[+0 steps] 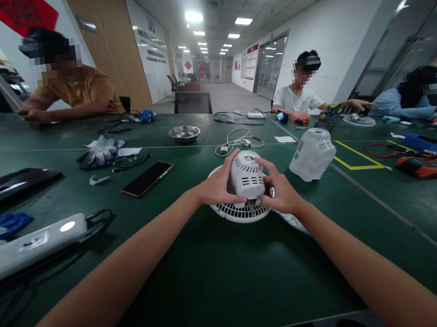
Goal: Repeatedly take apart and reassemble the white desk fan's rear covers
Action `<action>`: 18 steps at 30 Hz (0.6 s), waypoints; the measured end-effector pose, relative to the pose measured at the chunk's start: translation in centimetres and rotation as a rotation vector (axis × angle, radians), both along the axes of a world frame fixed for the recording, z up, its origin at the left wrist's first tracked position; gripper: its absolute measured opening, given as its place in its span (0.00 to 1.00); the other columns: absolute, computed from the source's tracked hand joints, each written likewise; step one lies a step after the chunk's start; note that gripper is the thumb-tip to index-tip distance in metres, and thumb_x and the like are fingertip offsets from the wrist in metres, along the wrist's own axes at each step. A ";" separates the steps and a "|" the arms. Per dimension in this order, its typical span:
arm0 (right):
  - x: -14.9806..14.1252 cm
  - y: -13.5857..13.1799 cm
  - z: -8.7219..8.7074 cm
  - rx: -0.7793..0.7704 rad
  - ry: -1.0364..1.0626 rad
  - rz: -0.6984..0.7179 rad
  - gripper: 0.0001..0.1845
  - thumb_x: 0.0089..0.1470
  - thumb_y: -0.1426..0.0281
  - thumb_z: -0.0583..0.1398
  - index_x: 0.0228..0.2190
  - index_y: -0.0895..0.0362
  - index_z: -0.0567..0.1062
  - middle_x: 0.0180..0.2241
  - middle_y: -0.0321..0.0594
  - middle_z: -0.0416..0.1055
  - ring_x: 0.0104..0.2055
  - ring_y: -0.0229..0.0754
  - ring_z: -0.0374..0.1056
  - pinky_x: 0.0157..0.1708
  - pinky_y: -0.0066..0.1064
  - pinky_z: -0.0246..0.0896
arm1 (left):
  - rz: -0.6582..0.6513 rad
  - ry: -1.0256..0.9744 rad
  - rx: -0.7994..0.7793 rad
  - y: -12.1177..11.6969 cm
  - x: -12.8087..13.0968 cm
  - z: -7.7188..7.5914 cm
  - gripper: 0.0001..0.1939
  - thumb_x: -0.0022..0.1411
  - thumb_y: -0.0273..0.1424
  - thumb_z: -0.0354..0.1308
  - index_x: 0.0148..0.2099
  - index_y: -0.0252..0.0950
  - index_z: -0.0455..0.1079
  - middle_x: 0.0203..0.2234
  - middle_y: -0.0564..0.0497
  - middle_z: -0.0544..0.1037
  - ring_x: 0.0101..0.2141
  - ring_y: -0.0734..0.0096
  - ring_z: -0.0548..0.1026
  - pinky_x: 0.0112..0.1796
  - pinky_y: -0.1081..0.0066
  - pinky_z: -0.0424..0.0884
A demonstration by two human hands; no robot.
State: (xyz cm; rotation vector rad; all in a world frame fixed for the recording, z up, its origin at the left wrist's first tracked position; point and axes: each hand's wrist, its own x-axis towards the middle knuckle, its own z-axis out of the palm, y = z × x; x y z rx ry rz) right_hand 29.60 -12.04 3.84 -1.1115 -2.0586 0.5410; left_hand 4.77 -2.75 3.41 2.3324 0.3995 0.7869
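A small steel bowl stands well back on the green desk; from this angle its contents cannot be made out. Nearer, a white fan lies face down in the middle of the desk, its round grille flat on the surface and its vented motor housing rising from it.

The left hand comes in from the lower left with the forearm stretched long across the desk; its fingers wrap over the left side and top of the housing, pressed against the plastic. The right hand reaches in from the lower right, thumb and fingers curled against the right side of the housing, pinching it near the base, just above the grille.

A second white housing lies tilted just to the right of the fan, apart from it. A dark phone lies flat to the left, and a white cable coils behind the fan
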 end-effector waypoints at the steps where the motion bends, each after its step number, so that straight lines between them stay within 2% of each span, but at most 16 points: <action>1: -0.1 0.0 0.0 -0.007 0.007 0.001 0.53 0.49 0.68 0.65 0.70 0.46 0.46 0.35 0.38 0.78 0.26 0.45 0.72 0.27 0.39 0.69 | 0.016 0.003 0.033 0.0 0.2 -0.1 0.70 0.49 0.45 0.74 0.76 0.43 0.25 0.70 0.31 0.55 0.65 0.30 0.61 0.62 0.37 0.59; 6: -0.2 0.1 0.1 -0.030 -0.004 -0.013 0.54 0.46 0.71 0.66 0.69 0.45 0.48 0.32 0.34 0.77 0.25 0.42 0.70 0.25 0.35 0.67 | 0.057 -0.028 0.191 -0.1 0.5 -0.4 0.66 0.47 0.42 0.74 0.75 0.45 0.33 0.64 0.33 0.63 0.56 0.36 0.72 0.55 0.40 0.68; 13: -0.5 -0.1 0.5 -0.010 -0.022 -0.027 0.54 0.44 0.73 0.66 0.68 0.45 0.50 0.31 0.33 0.76 0.24 0.40 0.68 0.26 0.34 0.67 | 0.105 -0.054 0.266 -0.4 0.6 -0.6 0.59 0.49 0.39 0.72 0.73 0.42 0.38 0.57 0.34 0.68 0.46 0.45 0.77 0.47 0.47 0.74; 18: -0.6 -0.2 0.7 -0.022 -0.044 -0.037 0.53 0.44 0.74 0.65 0.68 0.46 0.51 0.31 0.32 0.75 0.25 0.39 0.67 0.27 0.33 0.67 | 0.098 -0.053 0.277 -0.2 0.5 -0.8 0.59 0.49 0.41 0.71 0.72 0.43 0.37 0.58 0.34 0.68 0.48 0.44 0.76 0.48 0.47 0.73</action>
